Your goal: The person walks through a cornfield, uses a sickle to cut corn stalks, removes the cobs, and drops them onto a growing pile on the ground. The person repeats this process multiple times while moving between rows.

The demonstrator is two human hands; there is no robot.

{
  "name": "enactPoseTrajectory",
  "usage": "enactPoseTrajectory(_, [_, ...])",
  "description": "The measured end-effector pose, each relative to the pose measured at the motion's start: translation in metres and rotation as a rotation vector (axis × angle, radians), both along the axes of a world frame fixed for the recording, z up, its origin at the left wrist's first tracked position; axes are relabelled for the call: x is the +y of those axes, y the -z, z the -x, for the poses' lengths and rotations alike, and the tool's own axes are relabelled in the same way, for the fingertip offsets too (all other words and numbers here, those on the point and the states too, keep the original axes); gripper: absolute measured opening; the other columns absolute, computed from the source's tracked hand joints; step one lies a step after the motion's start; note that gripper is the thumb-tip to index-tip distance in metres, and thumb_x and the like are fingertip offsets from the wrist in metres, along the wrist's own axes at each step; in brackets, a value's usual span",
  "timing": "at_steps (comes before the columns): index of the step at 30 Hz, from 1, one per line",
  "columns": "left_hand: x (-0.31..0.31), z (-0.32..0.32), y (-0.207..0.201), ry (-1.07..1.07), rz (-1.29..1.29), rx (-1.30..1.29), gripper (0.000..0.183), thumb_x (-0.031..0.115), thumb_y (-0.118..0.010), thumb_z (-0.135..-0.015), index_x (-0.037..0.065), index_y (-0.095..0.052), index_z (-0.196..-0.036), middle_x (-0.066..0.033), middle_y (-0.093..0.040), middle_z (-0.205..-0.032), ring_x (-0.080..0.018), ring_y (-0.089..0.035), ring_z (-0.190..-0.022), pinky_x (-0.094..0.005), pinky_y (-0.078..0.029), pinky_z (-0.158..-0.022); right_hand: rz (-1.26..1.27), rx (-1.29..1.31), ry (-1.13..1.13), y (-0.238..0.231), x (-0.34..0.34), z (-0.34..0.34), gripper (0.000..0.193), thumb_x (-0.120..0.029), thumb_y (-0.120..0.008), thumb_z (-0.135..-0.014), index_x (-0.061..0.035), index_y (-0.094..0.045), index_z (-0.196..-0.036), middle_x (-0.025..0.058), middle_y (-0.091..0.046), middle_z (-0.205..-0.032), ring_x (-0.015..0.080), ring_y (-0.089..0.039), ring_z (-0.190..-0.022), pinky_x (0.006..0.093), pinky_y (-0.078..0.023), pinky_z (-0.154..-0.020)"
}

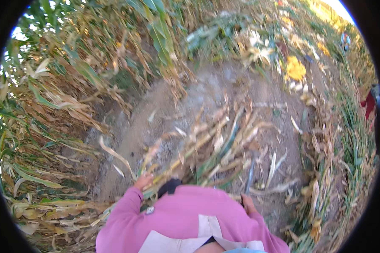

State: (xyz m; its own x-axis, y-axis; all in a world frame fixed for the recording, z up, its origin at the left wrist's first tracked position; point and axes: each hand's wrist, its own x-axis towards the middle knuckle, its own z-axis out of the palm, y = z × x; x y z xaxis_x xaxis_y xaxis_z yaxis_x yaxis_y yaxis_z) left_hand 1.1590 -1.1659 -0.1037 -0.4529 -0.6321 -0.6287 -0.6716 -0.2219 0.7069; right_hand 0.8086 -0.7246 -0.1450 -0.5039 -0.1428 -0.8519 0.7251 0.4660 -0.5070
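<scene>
Dry and green corn stalks (207, 147) lie in a loose bundle across the ground in front of me, slanting up to the right. My left hand (144, 181) is at the near left end of the bundle, its fingers closed around stalks there; blur hides some of the grip. On the right, my right hand (248, 204) holds a long narrow tool (251, 173), blue-grey, pointing away from me beside the bundle. The shape of its far end is too blurred to make out. A dark shoe (169, 186) shows by the stalks' near end.
Standing corn (71, 71) rises along the left. A long row of cut stalks (346, 143) runs down the right side. Yellow corn ears (295, 68) are heaped at the far right, with paler ears below. Another person (345, 41) is in the distance. Loose husks litter the soil.
</scene>
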Motion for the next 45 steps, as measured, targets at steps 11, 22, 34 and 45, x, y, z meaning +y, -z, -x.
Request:
enactPoseTrajectory(11, [0.021, 0.063, -0.012, 0.154, -0.026, -0.093, 0.032, 0.025, -0.055, -0.09, 0.002, -0.052, -0.112, -0.0055, -0.06, -0.089, -0.0118, -0.06, -0.075, -0.0239, -0.045, -0.062, -0.022, 0.065, -0.22, -0.024, 0.03, -0.015, 0.019, -0.021, -0.058, -0.084, -0.0077, -0.045, -0.083, 0.0014, -0.046, -0.054, 0.0119, -0.047, -0.041, 0.0255, -0.037, -0.037])
enactPoseTrajectory(22, [0.015, 0.14, -0.105, 0.304, 0.165, 0.199, 0.031, 0.016, -0.057, -0.087, -0.002, -0.051, -0.111, -0.0069, -0.059, -0.078, -0.0127, -0.058, -0.068, -0.0268, -0.047, -0.065, 0.09, 0.189, -0.128, -0.026, 0.008, -0.006, 0.02, -0.021, -0.059, -0.084, -0.0044, -0.047, -0.084, 0.001, -0.047, -0.057, 0.0113, -0.045, -0.044, 0.0278, -0.037, -0.04])
enactPoseTrajectory(34, [-0.04, 0.188, -0.085, 0.43, 0.038, 0.319, 0.03, 0.014, -0.06, -0.087, -0.002, -0.051, -0.112, -0.0076, -0.06, -0.088, -0.0132, -0.059, -0.077, -0.0271, -0.049, -0.07, 0.226, 0.226, -0.078, -0.081, -0.068, 0.013, 0.02, -0.019, -0.058, -0.085, -0.0048, -0.044, -0.086, 0.0013, -0.045, -0.058, 0.0109, -0.042, -0.042, 0.0267, -0.035, -0.038])
enactPoseTrajectory(45, [-0.339, 0.178, -0.026, 0.3, 0.274, 0.201, 0.028, 0.014, -0.058, -0.087, -0.001, -0.052, -0.109, -0.0106, -0.062, -0.091, -0.0155, -0.061, -0.079, -0.0298, -0.049, -0.071, 0.246, 0.73, 0.048, -0.107, -0.352, 0.109, 0.02, -0.017, -0.065, -0.081, -0.005, -0.048, -0.083, 0.0029, -0.052, -0.058, 0.0101, -0.052, -0.049, 0.0273, -0.041, -0.044])
